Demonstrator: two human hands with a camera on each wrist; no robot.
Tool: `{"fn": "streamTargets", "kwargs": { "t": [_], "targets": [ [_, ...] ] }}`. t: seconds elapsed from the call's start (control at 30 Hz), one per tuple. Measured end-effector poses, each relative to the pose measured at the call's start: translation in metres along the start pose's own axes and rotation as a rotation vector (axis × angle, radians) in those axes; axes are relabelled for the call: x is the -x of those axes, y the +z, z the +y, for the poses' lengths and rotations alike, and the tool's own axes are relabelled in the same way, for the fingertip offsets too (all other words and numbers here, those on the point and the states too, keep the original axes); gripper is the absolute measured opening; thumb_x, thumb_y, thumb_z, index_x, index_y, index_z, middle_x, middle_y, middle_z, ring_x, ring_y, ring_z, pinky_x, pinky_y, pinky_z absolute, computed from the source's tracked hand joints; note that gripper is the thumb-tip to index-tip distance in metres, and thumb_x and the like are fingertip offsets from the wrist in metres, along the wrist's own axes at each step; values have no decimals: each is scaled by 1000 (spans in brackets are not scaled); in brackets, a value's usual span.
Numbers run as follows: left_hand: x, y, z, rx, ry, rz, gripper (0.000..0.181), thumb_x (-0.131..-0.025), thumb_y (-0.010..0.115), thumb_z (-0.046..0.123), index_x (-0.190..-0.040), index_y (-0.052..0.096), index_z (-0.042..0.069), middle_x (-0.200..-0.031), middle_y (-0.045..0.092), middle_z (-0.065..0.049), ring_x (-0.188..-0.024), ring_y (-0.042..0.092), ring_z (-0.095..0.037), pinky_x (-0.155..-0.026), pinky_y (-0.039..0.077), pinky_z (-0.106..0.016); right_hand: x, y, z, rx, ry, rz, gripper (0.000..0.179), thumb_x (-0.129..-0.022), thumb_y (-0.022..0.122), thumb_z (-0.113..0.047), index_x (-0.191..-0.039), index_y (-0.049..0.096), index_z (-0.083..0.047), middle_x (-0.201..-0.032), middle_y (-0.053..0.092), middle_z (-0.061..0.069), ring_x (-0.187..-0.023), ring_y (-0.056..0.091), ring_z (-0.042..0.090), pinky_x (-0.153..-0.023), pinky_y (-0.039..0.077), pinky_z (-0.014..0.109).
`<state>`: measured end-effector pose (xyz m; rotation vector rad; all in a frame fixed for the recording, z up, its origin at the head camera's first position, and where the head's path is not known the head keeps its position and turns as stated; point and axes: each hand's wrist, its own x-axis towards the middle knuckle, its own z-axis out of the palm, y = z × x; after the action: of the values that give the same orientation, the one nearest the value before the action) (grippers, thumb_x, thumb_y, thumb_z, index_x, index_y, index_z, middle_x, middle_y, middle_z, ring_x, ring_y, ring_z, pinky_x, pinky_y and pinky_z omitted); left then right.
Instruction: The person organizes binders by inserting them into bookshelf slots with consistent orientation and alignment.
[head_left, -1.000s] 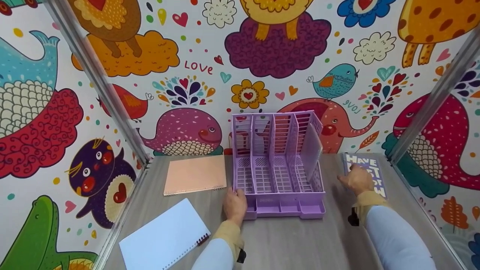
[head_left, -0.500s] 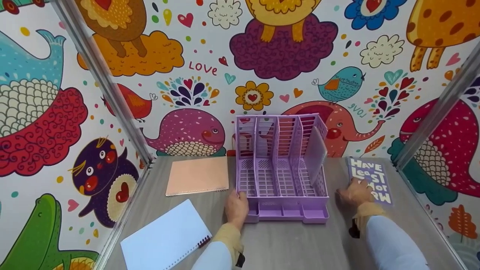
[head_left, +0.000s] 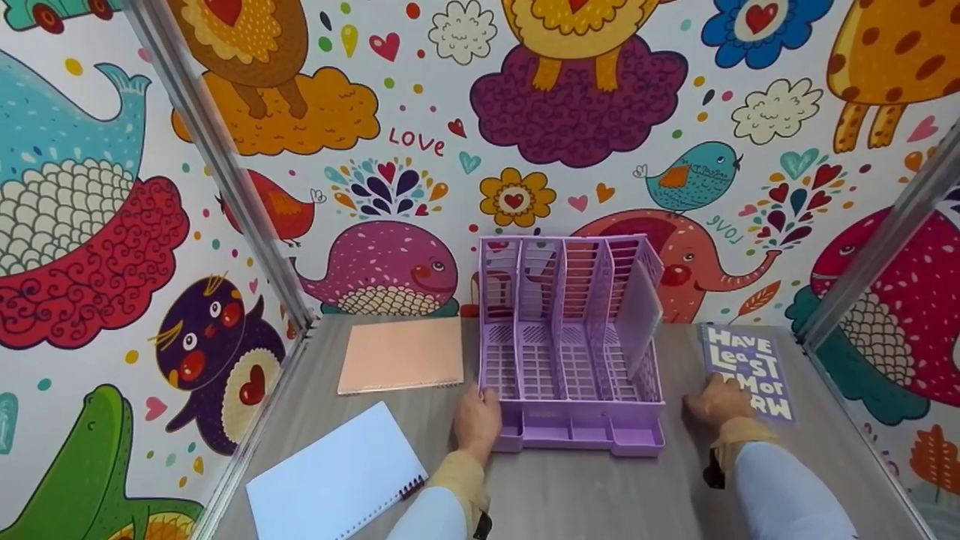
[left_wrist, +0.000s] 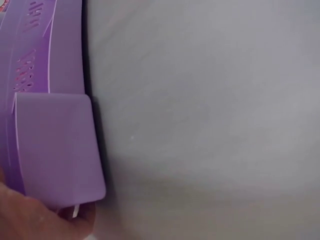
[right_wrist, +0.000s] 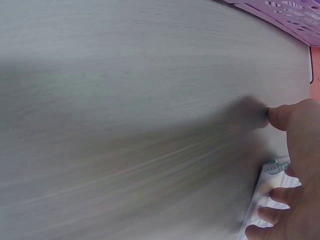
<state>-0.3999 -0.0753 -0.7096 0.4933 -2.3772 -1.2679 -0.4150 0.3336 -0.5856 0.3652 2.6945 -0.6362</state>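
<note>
A purple plastic file organizer (head_left: 577, 375) with several upright slots stands mid-table, a thin pale book (head_left: 640, 319) leaning in its rightmost slot. My left hand (head_left: 477, 421) grips its front left corner, beside the small front trays; in the left wrist view the fingers (left_wrist: 45, 220) curl round the tray's end. To the right lies a small spiral notebook (head_left: 750, 360) with large white lettering on its cover. Over its lower left part is my right hand (head_left: 720, 401), fingers spread. In the right wrist view the thumb (right_wrist: 282, 116) points out and the other fingertips reach the notebook (right_wrist: 262, 192).
Left of the organizer, a peach spiral notebook (head_left: 405, 354) lies near the back wall. Nearer the front, a white spiral notebook (head_left: 337, 472) lies at an angle. Metal posts (head_left: 225, 165) and a brightly printed wall (head_left: 420, 75) bound the table.
My right hand has drawn back from the middle of the lettered notebook to its lower left part, baring more lettering. The left hand keeps its hold on the organizer. The view has shifted slightly.
</note>
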Motion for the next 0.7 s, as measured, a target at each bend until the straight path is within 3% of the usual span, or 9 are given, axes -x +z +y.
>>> {"fn": "streamTargets", "kwargs": {
  "t": [0.13,0.37,0.7],
  "targets": [
    [1,0,0,-16,-9,-7,21,-102,59,22,-83,65,18,-76,67,0,-68,56,-19,-67,53,-44,2,-3,0,-11,3,-5,84,-106,62,-36,-161,29,20,-157,36,49,-143,43,64,-130,35,77],
    [-2,3,-1,-50,-14,9,24,-104,57,26,-82,61,19,-78,69,-4,-69,60,-24,-67,53,-45,4,-2,-2,79,-10,24,82,-105,59,-36,-159,32,20,-157,38,49,-143,41,65,-131,34,75],
    [0,1,0,-38,13,32,24,-105,58,24,-83,63,17,-78,70,-4,-69,63,-25,-69,55,-48,5,1,0,9,18,29,73,-109,64,-30,-160,40,14,-151,50,44,-126,55,55,-124,43,77]
  ]
}}
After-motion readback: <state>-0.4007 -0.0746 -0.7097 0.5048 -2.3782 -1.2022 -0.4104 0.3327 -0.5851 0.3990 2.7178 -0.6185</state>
